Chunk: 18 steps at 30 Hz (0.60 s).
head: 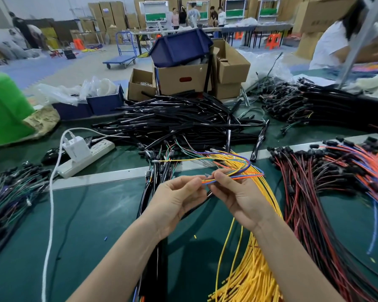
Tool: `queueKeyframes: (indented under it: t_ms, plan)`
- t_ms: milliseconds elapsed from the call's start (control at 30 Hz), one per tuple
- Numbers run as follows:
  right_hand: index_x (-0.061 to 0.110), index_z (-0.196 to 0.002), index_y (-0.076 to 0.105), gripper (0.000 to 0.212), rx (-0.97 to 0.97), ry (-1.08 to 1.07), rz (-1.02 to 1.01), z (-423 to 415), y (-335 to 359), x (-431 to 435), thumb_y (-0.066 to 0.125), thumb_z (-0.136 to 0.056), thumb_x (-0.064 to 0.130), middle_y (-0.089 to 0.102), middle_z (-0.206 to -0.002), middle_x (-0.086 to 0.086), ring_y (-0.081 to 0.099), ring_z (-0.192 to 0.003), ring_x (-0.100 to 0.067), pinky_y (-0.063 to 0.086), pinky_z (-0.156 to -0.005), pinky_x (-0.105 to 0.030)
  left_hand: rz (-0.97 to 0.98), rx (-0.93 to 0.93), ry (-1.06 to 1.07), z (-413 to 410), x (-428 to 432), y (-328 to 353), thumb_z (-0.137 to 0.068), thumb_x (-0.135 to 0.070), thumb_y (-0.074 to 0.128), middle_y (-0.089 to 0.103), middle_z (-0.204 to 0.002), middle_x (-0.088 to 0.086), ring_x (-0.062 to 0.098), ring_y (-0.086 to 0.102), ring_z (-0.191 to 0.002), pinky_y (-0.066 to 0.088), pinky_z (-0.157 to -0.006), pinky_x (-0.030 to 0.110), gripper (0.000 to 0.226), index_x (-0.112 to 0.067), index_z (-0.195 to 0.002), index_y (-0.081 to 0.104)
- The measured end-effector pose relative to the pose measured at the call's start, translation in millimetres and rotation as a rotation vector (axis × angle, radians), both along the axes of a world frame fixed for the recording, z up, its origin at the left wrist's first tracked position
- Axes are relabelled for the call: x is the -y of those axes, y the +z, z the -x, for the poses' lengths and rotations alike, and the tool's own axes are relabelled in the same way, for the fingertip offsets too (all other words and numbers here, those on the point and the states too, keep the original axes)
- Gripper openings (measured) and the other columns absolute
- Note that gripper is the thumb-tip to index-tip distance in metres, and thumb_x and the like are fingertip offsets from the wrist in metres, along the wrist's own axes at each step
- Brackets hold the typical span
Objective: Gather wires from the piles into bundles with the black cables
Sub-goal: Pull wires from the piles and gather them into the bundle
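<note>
Above the yellow wire pile (256, 271), left hand (176, 200) and right hand (238, 198) pinch thin coloured wires (248, 176) — light, limp, likely slippery — best held near their ends.

A blue bin (180, 47) tops a cardboard box (181, 80); left of it lie a white power strip (90, 156) and green tub (4, 105), behind it a blue trolley (120, 59).

A small bunch of coloured wires (231, 178) is pinched between the left hand (175, 199) and the right hand (236, 192) above the green table (92, 214). A yellow wire pile (253, 271) is spread below the right wrist, a heap of black cables (179, 120) behind, and red-and-black wires (310, 192) at the right.
</note>
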State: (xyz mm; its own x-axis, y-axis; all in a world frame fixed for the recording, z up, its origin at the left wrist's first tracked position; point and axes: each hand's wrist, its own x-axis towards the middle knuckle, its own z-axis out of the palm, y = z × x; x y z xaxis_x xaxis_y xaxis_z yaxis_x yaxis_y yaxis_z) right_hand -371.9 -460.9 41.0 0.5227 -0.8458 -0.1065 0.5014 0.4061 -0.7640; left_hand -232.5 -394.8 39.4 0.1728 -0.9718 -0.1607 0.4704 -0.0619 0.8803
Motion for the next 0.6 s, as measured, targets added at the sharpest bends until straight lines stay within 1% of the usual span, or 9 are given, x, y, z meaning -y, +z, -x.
queueKeyframes:
  t_ms: [67,100,133,200,267,333,400,500,600]
  plan:
    - [0.005,-0.073,0.067,0.006,0.038,-0.084,-0.038,2,0,7,0.064,-0.068,0.005,0.070,-0.071,-0.006,0.069,-0.064,-0.013,0.055,-0.056,-0.019,0.034,0.119,0.062,-4,8,-2,-0.068,-0.023,0.073,0.073,-0.077,0.007,0.013,0.070,-0.070,0.056,-0.069,0.022,0.017,-0.012,-0.080,0.078]
    - [0.003,-0.077,0.065,0.009,0.059,-0.128,-0.059,4,-1,10,0.064,-0.068,0.005,0.070,-0.071,-0.005,0.069,-0.064,-0.012,0.055,-0.056,-0.018,0.026,0.245,0.108,-4,13,-5,-0.074,-0.022,0.073,0.072,-0.079,0.007,0.013,0.069,-0.071,0.055,-0.071,0.023,0.014,-0.013,-0.083,0.077]
    - [0.002,-0.079,0.063,0.012,0.076,-0.164,-0.080,6,-2,14,0.064,-0.068,0.005,0.071,-0.071,-0.004,0.069,-0.063,-0.011,0.055,-0.056,-0.018,-0.002,0.473,0.136,-4,20,-9,-0.080,-0.020,0.071,0.071,-0.082,0.005,0.013,0.069,-0.073,0.054,-0.073,0.025,0.012,-0.015,-0.090,0.076]
    - [0.001,-0.082,0.063,0.014,0.093,-0.202,-0.106,10,-3,18,0.064,-0.068,0.005,0.071,-0.072,-0.004,0.069,-0.065,-0.011,0.055,-0.056,-0.017,-0.120,1.088,0.023,4,35,-22,-0.086,-0.031,0.068,0.067,-0.096,-0.001,0.015,0.065,-0.088,0.050,-0.083,0.029,0.029,-0.020,-0.113,0.066]
    - [0.000,-0.082,0.065,0.015,0.088,-0.203,-0.111,12,-5,19,0.066,-0.068,0.006,0.071,-0.073,-0.005,0.069,-0.066,-0.013,0.055,-0.056,-0.017,-0.253,1.480,-0.112,16,46,-30,-0.086,-0.047,0.062,0.059,-0.114,-0.002,0.020,0.057,-0.108,0.045,-0.092,0.034,0.048,-0.025,-0.127,0.052]
    - [0.000,-0.081,0.065,0.015,0.083,-0.205,-0.105,13,-6,19,0.067,-0.067,0.006,0.071,-0.074,-0.006,0.069,-0.066,-0.013,0.055,-0.056,-0.018,-0.299,1.615,-0.131,25,54,-34,-0.089,-0.047,0.057,0.054,-0.121,0.001,0.025,0.052,-0.114,0.043,-0.091,0.037,0.045,-0.023,-0.125,0.048]
    - [0.000,-0.080,0.065,0.013,0.084,-0.222,-0.094,13,-7,20,0.066,-0.069,0.005,0.071,-0.073,-0.006,0.069,-0.066,-0.013,0.055,-0.057,-0.018,-0.288,1.668,-0.164,30,58,-31,-0.093,-0.040,0.054,0.054,-0.120,0.005,0.029,0.052,-0.113,0.043,-0.089,0.039,0.035,-0.018,-0.118,0.050]
    - [-0.001,-0.083,0.063,0.004,0.077,-0.243,-0.061,15,-7,22,0.061,-0.080,0.000,0.072,-0.074,-0.005,0.070,-0.068,-0.013,0.055,-0.058,-0.018,-0.250,1.619,-0.152,23,48,-19,-0.096,-0.030,0.046,0.060,-0.109,0.011,0.033,0.057,-0.099,0.048,-0.082,0.041,0.021,-0.015,-0.109,0.051]
    - [0.000,-0.084,0.060,0.007,0.058,-0.232,0.003,13,-9,21,0.054,-0.088,-0.002,0.073,-0.077,-0.005,0.071,-0.073,-0.013,0.056,-0.061,-0.018,-0.146,1.528,-0.103,9,25,-7,-0.094,-0.027,0.046,0.065,-0.095,0.007,0.029,0.061,-0.082,0.052,-0.076,0.041,0.016,-0.020,-0.105,0.054]
